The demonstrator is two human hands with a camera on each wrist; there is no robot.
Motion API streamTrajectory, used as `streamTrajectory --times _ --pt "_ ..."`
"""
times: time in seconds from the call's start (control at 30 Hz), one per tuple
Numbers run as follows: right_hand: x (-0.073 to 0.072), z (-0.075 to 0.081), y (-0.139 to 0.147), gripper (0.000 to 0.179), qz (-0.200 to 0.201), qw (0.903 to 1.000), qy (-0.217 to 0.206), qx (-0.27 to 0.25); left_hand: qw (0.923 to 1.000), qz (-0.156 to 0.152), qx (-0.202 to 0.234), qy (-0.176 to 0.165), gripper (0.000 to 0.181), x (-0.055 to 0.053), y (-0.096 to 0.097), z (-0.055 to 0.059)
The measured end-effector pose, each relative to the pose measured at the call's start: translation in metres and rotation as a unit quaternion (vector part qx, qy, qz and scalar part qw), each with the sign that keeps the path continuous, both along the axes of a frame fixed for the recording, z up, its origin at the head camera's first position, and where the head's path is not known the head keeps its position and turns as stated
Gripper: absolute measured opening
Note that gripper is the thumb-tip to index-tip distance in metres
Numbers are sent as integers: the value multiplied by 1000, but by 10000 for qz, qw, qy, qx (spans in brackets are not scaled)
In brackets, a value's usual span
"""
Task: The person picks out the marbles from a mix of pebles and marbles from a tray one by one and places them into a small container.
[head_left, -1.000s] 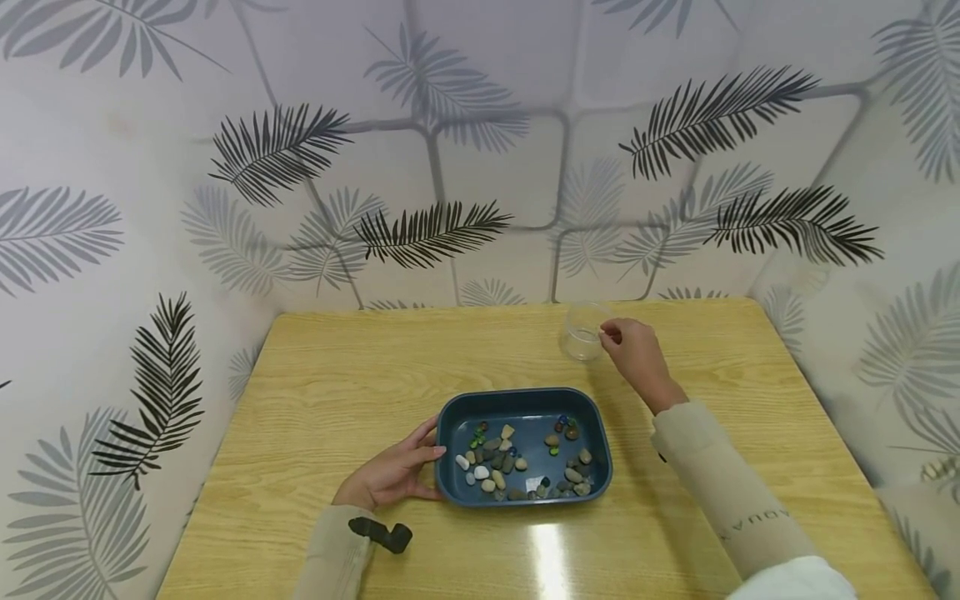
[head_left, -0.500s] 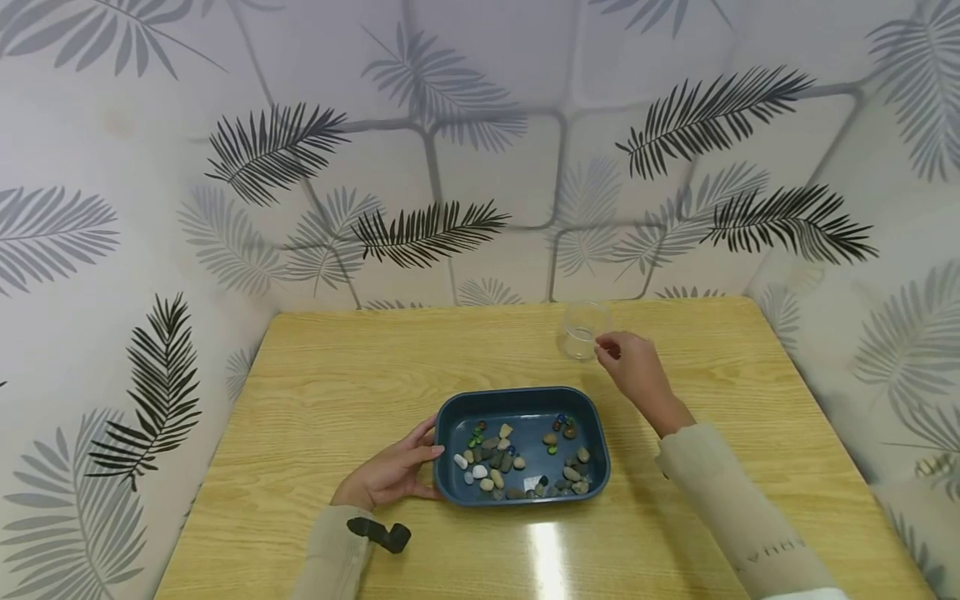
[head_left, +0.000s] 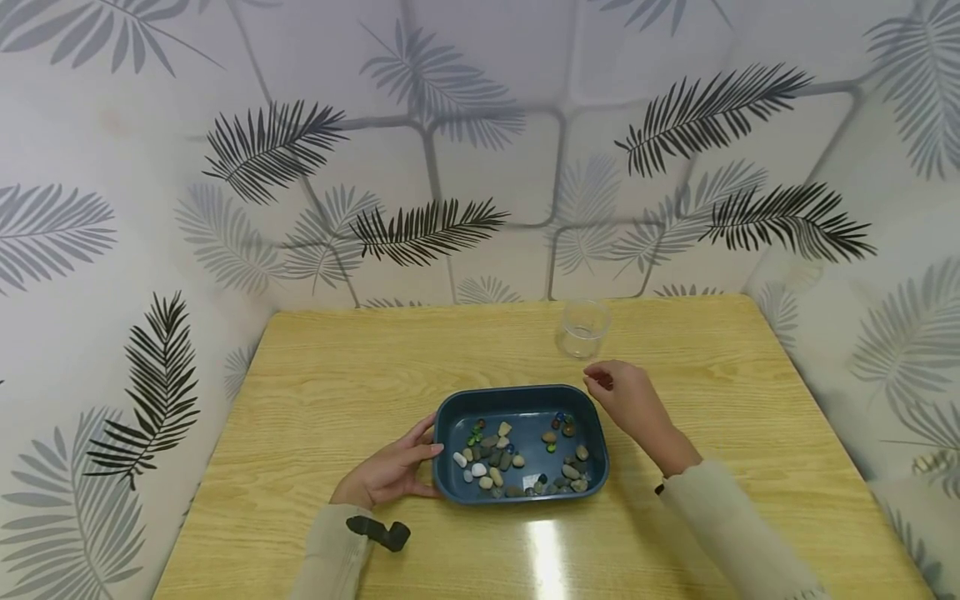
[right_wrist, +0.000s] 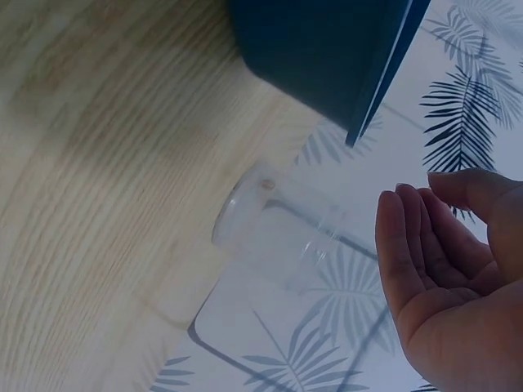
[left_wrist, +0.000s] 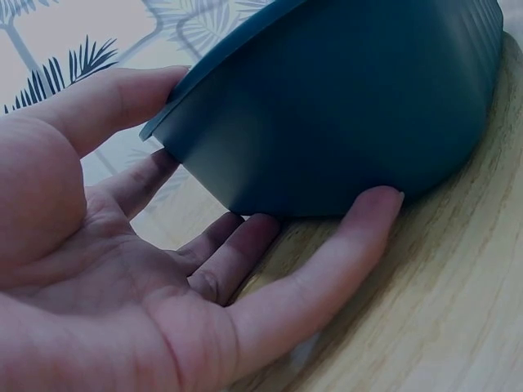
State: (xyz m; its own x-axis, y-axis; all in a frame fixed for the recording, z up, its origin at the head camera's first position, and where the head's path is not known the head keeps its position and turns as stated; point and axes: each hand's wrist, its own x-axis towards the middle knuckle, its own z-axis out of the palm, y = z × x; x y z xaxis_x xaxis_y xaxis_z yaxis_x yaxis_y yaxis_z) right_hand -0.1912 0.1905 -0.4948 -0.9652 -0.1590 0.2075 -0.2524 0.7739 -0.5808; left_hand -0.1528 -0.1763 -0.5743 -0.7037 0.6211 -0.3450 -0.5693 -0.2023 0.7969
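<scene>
A dark blue plastic basin (head_left: 517, 497) stands on the table with small stones (head_left: 495, 458) and a few green and blue glass-like pieces (head_left: 476, 437) on its floor. My left hand (head_left: 393, 473) holds its left end. In the left wrist view the thumb and fingers (left_wrist: 302, 286) spread round the end wall, from rim to base. My right hand (head_left: 626, 400) hovers just off the basin's back right corner, thumb and fingers loosely bent with nothing between them. Behind it stands a clear glass jar (head_left: 583, 333); in the right wrist view a small brownish spot shows near the jar's bottom (right_wrist: 233, 204).
The light wooden table (head_left: 360, 358) meets leaf-patterned walls (head_left: 480, 167) at the back and sides. A black strap (head_left: 378, 532) sits over the left sleeve. Bright glare lies on the wood in front of the basin.
My right hand has drawn back from beside the glass jar, toward the basin's back right corner. The left hand, basin and jar have stayed in place.
</scene>
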Motion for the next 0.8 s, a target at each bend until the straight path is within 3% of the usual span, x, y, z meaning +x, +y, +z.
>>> streamTrajectory --times 0.47,0.8 --pt "35 -1 -18 13 291 9993 -244 16 10000 12 12 -73 61 0 0 -1" --pt "48 -10 -29 11 409 9968 -677 122 10000 7 21 -73 60 0 0 3"
